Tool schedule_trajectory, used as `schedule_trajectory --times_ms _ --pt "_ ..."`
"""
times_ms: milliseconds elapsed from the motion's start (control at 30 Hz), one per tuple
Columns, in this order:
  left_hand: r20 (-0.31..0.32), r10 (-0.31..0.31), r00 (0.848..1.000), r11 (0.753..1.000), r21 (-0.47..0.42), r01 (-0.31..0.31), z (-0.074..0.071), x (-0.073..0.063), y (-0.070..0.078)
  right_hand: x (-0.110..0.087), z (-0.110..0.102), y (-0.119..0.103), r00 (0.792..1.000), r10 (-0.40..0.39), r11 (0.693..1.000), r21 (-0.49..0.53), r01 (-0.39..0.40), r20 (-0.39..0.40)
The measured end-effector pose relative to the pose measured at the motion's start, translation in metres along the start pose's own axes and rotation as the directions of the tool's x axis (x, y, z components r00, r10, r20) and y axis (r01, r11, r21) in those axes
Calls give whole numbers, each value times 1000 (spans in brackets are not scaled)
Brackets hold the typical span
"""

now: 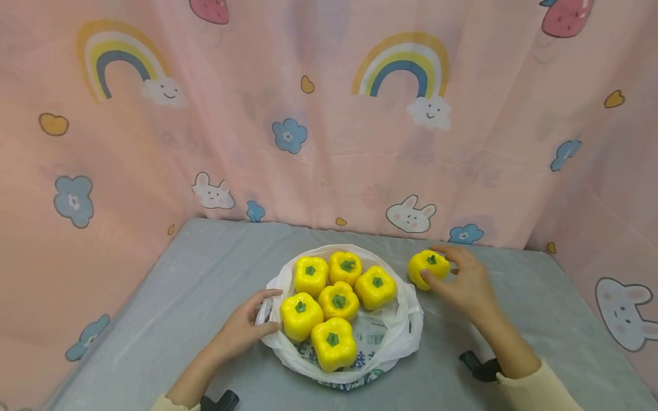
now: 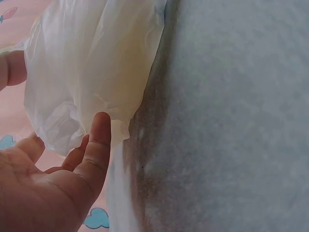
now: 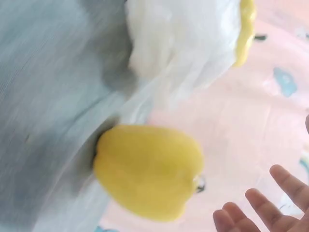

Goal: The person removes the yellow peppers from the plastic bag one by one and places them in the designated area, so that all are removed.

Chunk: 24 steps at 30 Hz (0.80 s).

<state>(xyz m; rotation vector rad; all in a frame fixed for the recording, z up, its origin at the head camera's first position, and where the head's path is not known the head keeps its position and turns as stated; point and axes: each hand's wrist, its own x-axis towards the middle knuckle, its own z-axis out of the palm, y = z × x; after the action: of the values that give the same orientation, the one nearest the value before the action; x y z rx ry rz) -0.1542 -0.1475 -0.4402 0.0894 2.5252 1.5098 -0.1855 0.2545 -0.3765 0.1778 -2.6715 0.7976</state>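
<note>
A white plastic bag (image 1: 411, 331) with its rim rolled back stands on the table. Several yellow bell peppers (image 1: 334, 343) with green stems sit inside it. At the bag's left side is my left hand (image 1: 241, 331), its thumb and fingers spread against the plastic. The left wrist view shows those fingers (image 2: 100, 130) fairly straight along the outside of the bag (image 2: 91, 63). One more yellow bell pepper (image 1: 425, 268) stands on the table to the right of the bag. My right hand (image 1: 465, 282) is over that pepper, with fingers spread and apart from it in the right wrist view.
A grey cloth covers the table (image 1: 216, 251). Behind and on both sides hangs a pink curtain (image 1: 329, 182) printed with rainbows, rabbits and flowers. A black wrist strap (image 1: 480, 368) shows below my right wrist, and another strap (image 1: 221, 401) below my left.
</note>
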Motion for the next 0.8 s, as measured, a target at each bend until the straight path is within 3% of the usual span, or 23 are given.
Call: schedule_trajectory --times_ms 133,367,800 --pt "-6 -1 1000 1000 9 1 0 0 -1 -4 6 -13 999 -50 997 57 50 0" --pt "-6 1 1000 1000 12 -1 0 -1 -1 -10 19 -35 991 -114 981 168 99 77" --pt "-11 -1 1000 1000 11 2 1 -3 1 -11 49 -52 972 -161 985 89 148 170"
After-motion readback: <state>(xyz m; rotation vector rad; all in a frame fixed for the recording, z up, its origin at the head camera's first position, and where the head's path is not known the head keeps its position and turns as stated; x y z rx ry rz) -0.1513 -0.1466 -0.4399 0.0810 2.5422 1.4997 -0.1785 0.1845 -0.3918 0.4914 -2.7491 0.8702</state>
